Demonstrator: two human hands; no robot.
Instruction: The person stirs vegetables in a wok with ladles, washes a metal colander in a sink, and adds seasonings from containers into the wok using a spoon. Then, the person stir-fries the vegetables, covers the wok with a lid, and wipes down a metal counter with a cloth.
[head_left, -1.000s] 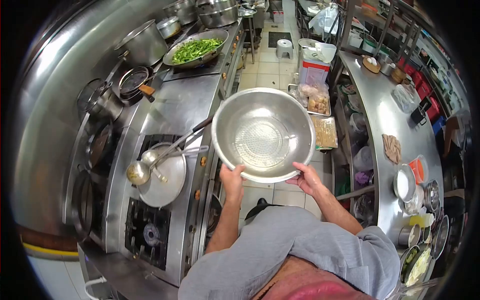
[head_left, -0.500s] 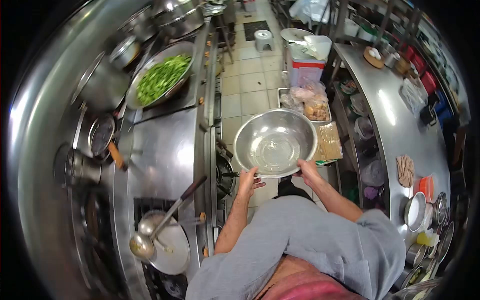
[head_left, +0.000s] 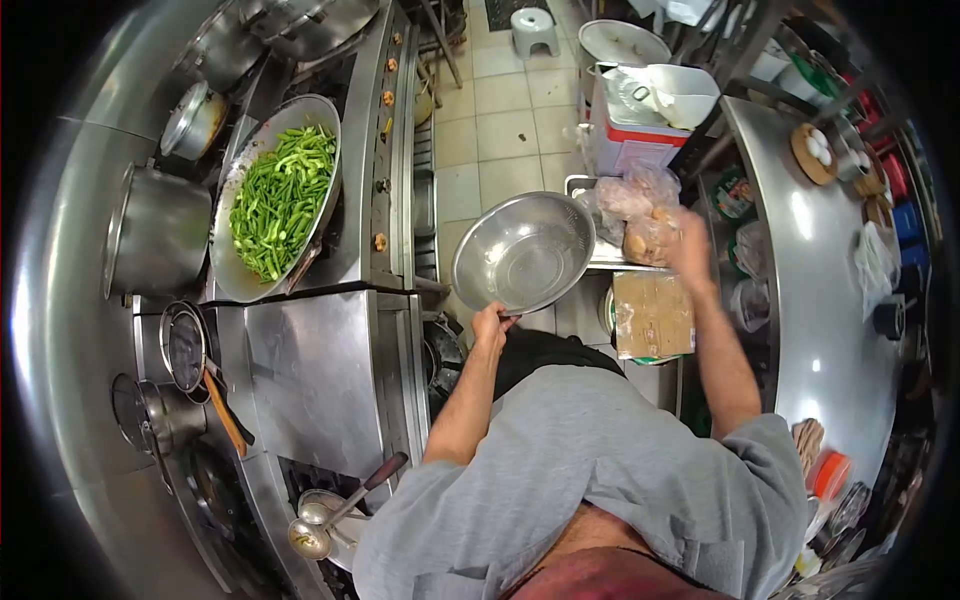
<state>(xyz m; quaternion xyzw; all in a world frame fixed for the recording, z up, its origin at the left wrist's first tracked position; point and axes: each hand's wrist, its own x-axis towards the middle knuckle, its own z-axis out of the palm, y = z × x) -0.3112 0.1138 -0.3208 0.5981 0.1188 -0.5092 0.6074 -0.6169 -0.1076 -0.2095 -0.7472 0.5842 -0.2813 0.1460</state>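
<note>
My left hand [head_left: 489,325] grips the near rim of a wide stainless steel colander [head_left: 525,262], with small holes along its wall. The colander hangs over the floor, tilted, and nothing lies in it. My right hand [head_left: 690,248] is off the colander, at the right side of plastic bags of food [head_left: 640,215] on a metal tray [head_left: 602,262]. Motion smears its fingers, and I cannot tell whether it touches the bags. A flattened cardboard piece [head_left: 653,318] lies just below this hand.
On the left stove, a large wok [head_left: 225,275] holds cut green vegetables [head_left: 283,195]. Ladles [head_left: 340,515] rest at lower left. Behind the bags stands a white and red box [head_left: 632,150]. A steel counter [head_left: 810,260] runs along the right; a white stool [head_left: 534,32] stands ahead.
My right hand has let go of the colander and moved right to the food bags. The colander has tilted and shifted slightly left in my left hand. The view has moved forward.
</note>
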